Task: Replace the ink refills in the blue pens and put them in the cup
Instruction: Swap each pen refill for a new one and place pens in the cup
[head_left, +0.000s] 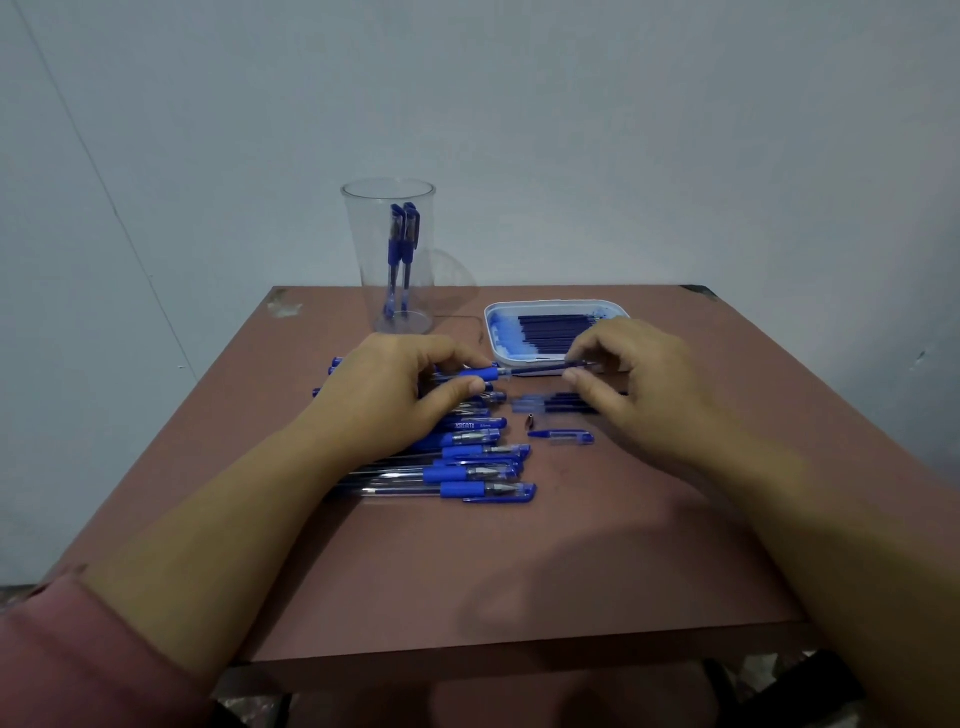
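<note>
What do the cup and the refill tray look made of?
Cup: clear glossy plastic, likely; pens inside show through its wall. Tray: white opaque plastic, it seems; smooth rounded rim.

Left hand (395, 384) is gripping a blue pen (475, 373) at its rubber grip; right hand (639, 379) is pinching the ink refill (545, 368) sticking out of it. Two capped pens (402, 244) are standing in the clear cup (363, 249).
</note>
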